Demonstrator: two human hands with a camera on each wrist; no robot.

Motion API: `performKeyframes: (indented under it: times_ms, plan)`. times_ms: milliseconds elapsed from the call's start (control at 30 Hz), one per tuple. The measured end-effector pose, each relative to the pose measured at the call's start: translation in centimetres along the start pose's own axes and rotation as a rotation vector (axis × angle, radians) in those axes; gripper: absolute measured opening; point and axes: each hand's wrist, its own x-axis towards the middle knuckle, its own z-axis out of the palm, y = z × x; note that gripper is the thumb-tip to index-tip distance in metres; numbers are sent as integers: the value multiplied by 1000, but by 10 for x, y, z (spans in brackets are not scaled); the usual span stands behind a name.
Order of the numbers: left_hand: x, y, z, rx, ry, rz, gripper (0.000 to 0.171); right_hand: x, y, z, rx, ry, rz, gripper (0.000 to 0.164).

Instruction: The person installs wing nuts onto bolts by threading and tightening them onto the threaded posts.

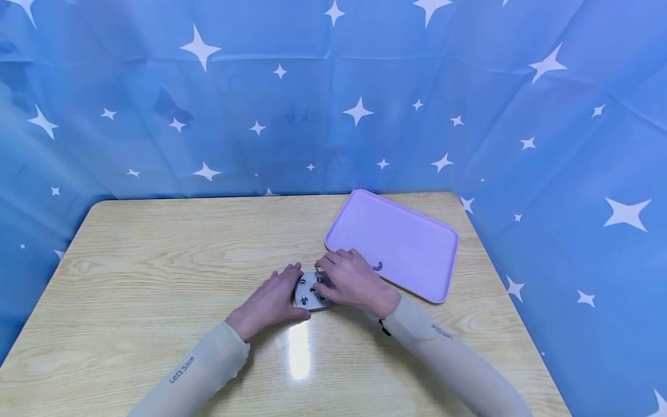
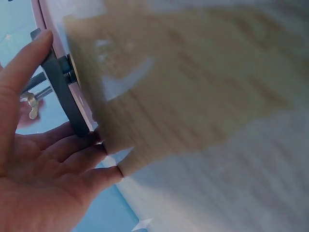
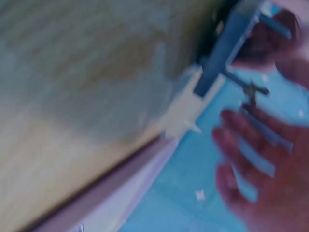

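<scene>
A thick metal plate [image 1: 307, 294] with several holes and bolts stands on the table, on edge or raised on bolt heads. My left hand [image 1: 271, 301] grips its left side, with the thumb on one edge and the fingers on the opposite one. My right hand [image 1: 354, 281] is over the plate's right part. In the left wrist view a wing nut [image 2: 33, 102] sits on a bolt [image 2: 44, 93] that sticks out of the plate. The right wrist view is blurred; there the right index fingertip is at the wing nut [image 3: 252, 92], the other fingers loosely spread.
A purple tray [image 1: 401, 243] lies behind and right of the hands, with a small dark part [image 1: 377, 266] near its front edge. The wooden table [image 1: 156, 278] extends around them. A blue starred curtain [image 1: 292, 104] hangs behind and at the sides.
</scene>
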Motion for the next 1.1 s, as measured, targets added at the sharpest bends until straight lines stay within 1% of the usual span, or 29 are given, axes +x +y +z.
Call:
performKeyframes:
  times_ms: [133, 233, 300, 367, 467, 567, 633, 700, 767, 867, 967, 1033, 1100]
  plan:
    - [0, 0, -1, -3, -4, -18, 101, -4, 5, -5, 74, -89, -102, 46]
    - [0, 1, -2, -6, -12, -34, 104, -5, 8, -6, 41, -133, -157, 52]
    - [0, 1, -2, -8, -15, -37, 104, -6, 9, -6, 3, -142, -175, 52]
    - [0, 2, -2, -6, -15, -35, 104, -5, 10, -6, -32, -138, -181, 49]
    - [1, 3, -3, -4, -8, -26, 102, -4, 12, -6, -61, -105, -183, 41]
    - [1, 4, -4, -9, 0, -21, 100, -1, 12, -4, -72, -32, -173, 26]
    - [1, 5, -4, -14, 3, -17, 100, 0, 11, -2, -79, 12, -150, 17]
    - [1, 6, -4, -11, 2, -16, 100, 1, 9, 1, -85, 52, -112, 14]
    - [1, 6, -4, -4, 4, -12, 100, 3, 6, 3, -94, 68, -67, 17]
    - [2, 6, -4, 7, 1, -16, 100, 3, 3, 3, -89, 58, -13, 24]
    - [2, 6, -4, 10, 2, -18, 101, 3, 3, -1, -44, 11, 15, 34]
    - [2, 5, -4, 14, 0, -20, 102, 2, 6, -6, -6, -33, -2, 36]
    - [2, 5, -4, 9, 4, -20, 103, 2, 10, -11, 16, -80, -50, 40]
